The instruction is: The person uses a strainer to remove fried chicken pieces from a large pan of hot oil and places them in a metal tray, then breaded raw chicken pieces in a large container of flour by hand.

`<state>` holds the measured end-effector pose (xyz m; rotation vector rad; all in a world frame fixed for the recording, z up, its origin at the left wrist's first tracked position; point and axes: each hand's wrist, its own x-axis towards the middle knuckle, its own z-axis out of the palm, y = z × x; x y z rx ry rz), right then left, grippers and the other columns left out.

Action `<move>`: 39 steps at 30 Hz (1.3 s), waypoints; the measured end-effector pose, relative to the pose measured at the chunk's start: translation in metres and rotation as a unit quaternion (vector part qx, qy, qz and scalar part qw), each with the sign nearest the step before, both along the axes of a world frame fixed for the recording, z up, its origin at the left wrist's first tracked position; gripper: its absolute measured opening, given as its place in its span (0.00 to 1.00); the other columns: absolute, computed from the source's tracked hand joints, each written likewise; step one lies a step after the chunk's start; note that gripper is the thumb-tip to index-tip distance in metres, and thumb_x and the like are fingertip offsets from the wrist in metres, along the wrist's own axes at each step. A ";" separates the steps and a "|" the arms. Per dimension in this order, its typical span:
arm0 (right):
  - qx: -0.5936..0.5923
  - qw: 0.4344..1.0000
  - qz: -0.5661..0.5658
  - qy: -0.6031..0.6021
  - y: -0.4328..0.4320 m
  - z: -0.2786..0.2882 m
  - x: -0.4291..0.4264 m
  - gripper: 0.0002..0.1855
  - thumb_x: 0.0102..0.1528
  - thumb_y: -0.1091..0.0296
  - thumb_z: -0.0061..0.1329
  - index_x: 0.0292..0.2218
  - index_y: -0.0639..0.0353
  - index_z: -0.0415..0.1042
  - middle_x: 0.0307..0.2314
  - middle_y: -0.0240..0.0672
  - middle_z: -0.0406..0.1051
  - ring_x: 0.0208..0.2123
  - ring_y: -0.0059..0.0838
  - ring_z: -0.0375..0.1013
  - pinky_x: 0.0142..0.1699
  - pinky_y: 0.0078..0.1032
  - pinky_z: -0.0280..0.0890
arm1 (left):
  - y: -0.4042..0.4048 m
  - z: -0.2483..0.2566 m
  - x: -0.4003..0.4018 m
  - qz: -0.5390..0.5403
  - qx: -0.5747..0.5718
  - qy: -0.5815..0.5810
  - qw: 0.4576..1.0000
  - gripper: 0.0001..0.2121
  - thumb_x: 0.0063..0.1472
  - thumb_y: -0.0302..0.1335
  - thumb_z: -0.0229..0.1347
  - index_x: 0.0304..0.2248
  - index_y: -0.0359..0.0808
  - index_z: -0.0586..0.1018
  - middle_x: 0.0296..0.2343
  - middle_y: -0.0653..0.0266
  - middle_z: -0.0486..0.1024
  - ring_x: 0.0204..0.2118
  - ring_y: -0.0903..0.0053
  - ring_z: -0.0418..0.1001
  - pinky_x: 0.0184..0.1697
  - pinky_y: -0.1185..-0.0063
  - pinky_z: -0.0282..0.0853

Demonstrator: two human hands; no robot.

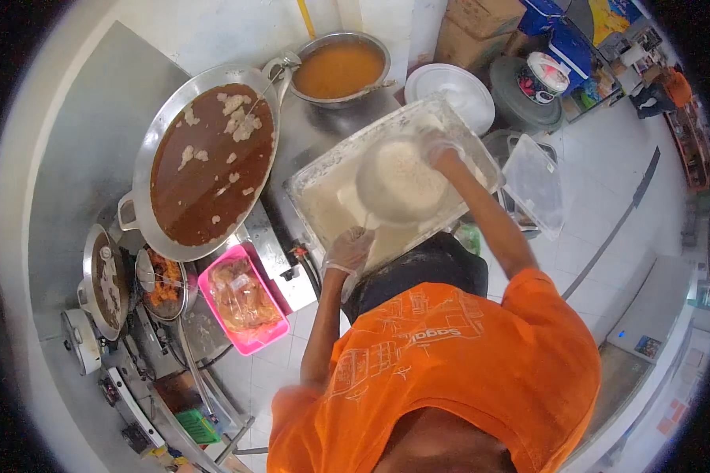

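My gloved left hand [350, 249] is closed around the thin handle of a round sieve [370, 189] at the near side of a clear plastic tub [316, 171]. Pale, floury crumbs [411, 177] lie in the sieve, which is slightly blurred. At its far right rim is my gloved right hand [444, 151]. It seems to hold the rim, though blur hides the fingertips. Beneath the sieve, pale flour [328, 210] covers the tub's floor and dusts its walls.
Left of the tub, a large metal wok [139, 195] holds dark brown liquid with pale floating pieces. A metal basin [384, 50] of orange-brown liquid stands behind. A pink basket [269, 340] with bagged food sits nearer. On the right are a white lid [449, 88] and a clear container lid [532, 183].
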<state>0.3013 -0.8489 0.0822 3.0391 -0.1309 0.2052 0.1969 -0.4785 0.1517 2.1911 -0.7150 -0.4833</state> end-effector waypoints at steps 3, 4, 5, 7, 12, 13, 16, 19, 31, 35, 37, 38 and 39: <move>-0.083 0.991 0.061 0.081 -0.030 -0.030 -0.008 0.21 0.55 0.61 0.40 0.49 0.58 0.67 0.45 0.45 0.69 0.48 0.36 0.67 0.54 0.30 0.60 | -0.025 0.034 -0.005 0.028 -0.088 0.026 0.995 0.15 0.59 0.38 0.48 0.26 0.34 0.76 0.17 0.60 0.72 0.21 0.73 0.70 0.26 0.76 0.62; -0.098 0.992 0.035 0.078 -0.052 -0.055 -0.022 0.21 0.55 0.61 0.41 0.49 0.58 0.67 0.45 0.44 0.68 0.48 0.36 0.67 0.54 0.30 0.60 | -0.039 0.047 -0.004 0.033 -0.028 0.030 0.999 0.16 0.59 0.39 0.48 0.27 0.33 0.76 0.17 0.59 0.72 0.21 0.74 0.69 0.26 0.76 0.62; -0.124 0.990 0.003 0.063 -0.086 -0.063 -0.026 0.22 0.55 0.62 0.41 0.50 0.57 0.66 0.45 0.43 0.68 0.48 0.36 0.67 0.54 0.30 0.60 | -0.056 0.057 0.002 0.032 0.023 0.020 0.999 0.17 0.59 0.39 0.47 0.28 0.32 0.76 0.18 0.58 0.72 0.21 0.75 0.69 0.27 0.75 0.63; -0.160 0.986 -0.034 0.009 -0.111 -0.058 -0.001 0.23 0.54 0.62 0.41 0.51 0.57 0.65 0.46 0.42 0.68 0.48 0.35 0.67 0.55 0.30 0.59 | -0.053 0.022 0.010 0.010 -0.012 -0.034 0.999 0.17 0.59 0.40 0.47 0.28 0.32 0.76 0.18 0.57 0.72 0.22 0.73 0.70 0.28 0.74 0.64; 0.019 0.994 0.105 -0.039 -0.104 -0.047 -0.034 0.22 0.54 0.65 0.40 0.50 0.59 0.65 0.46 0.43 0.68 0.48 0.37 0.66 0.56 0.30 0.57 | -0.047 0.067 -0.006 0.022 -0.020 0.166 0.986 0.19 0.59 0.43 0.47 0.30 0.32 0.76 0.20 0.53 0.73 0.25 0.69 0.72 0.31 0.71 0.65; 0.028 1.000 -0.007 0.011 -0.111 -0.035 -0.023 0.22 0.54 0.65 0.40 0.50 0.59 0.65 0.46 0.44 0.68 0.48 0.37 0.67 0.56 0.31 0.57 | -0.059 0.083 0.000 0.034 0.009 0.164 0.986 0.19 0.59 0.43 0.47 0.29 0.32 0.76 0.20 0.53 0.73 0.25 0.69 0.72 0.31 0.72 0.65; 0.031 0.996 0.046 0.068 0.003 0.017 0.001 0.22 0.55 0.64 0.39 0.50 0.60 0.65 0.46 0.44 0.68 0.48 0.37 0.67 0.55 0.32 0.58 | -0.008 0.037 -0.002 0.077 0.044 0.075 0.993 0.19 0.59 0.43 0.47 0.30 0.32 0.77 0.21 0.53 0.74 0.25 0.68 0.73 0.32 0.72 0.65; 0.070 0.978 0.196 -0.016 -0.061 0.006 -0.001 0.22 0.56 0.63 0.38 0.50 0.60 0.65 0.46 0.45 0.68 0.48 0.37 0.67 0.54 0.32 0.58 | -0.028 0.021 0.007 0.003 -0.063 0.019 0.998 0.19 0.60 0.43 0.47 0.32 0.32 0.77 0.23 0.52 0.75 0.27 0.65 0.73 0.33 0.71 0.66; 0.096 0.987 -0.118 -0.043 -0.008 0.073 0.000 0.16 0.54 0.62 0.43 0.40 0.61 0.72 0.38 0.43 0.72 0.42 0.39 0.71 0.46 0.32 0.66 | -0.015 0.063 0.008 0.110 -0.002 0.123 0.986 0.16 0.59 0.40 0.49 0.34 0.33 0.76 0.23 0.53 0.75 0.28 0.67 0.75 0.32 0.73 0.67; 0.103 0.980 0.152 0.078 -0.069 0.037 -0.009 0.17 0.54 0.63 0.41 0.42 0.62 0.71 0.37 0.44 0.72 0.40 0.40 0.72 0.46 0.32 0.65 | -0.013 0.041 0.003 0.010 -0.020 0.017 1.000 0.15 0.59 0.39 0.49 0.33 0.34 0.76 0.22 0.52 0.74 0.26 0.68 0.74 0.31 0.73 0.67; 0.032 0.997 -0.033 0.063 -0.128 0.005 -0.024 0.18 0.55 0.63 0.40 0.43 0.62 0.70 0.37 0.44 0.73 0.40 0.40 0.72 0.46 0.33 0.65 | -0.040 0.033 -0.001 -0.078 -0.061 -0.146 0.984 0.15 0.59 0.39 0.50 0.34 0.34 0.76 0.21 0.53 0.74 0.26 0.69 0.74 0.31 0.74 0.67; -0.021 0.999 -0.047 0.009 -0.121 -0.009 -0.022 0.18 0.55 0.63 0.40 0.44 0.62 0.70 0.36 0.44 0.73 0.39 0.41 0.72 0.47 0.33 0.65 | -0.047 0.043 -0.003 -0.010 -0.009 -0.044 0.999 0.16 0.58 0.40 0.50 0.33 0.33 0.76 0.22 0.53 0.74 0.26 0.68 0.74 0.31 0.74 0.67; -0.091 0.995 -0.023 -0.032 -0.107 -0.013 -0.017 0.19 0.54 0.64 0.40 0.45 0.64 0.69 0.38 0.44 0.72 0.41 0.39 0.72 0.47 0.32 0.65 | -0.047 0.048 -0.005 0.061 0.044 0.062 0.995 0.16 0.58 0.40 0.50 0.33 0.33 0.76 0.23 0.52 0.74 0.26 0.67 0.74 0.31 0.74 0.67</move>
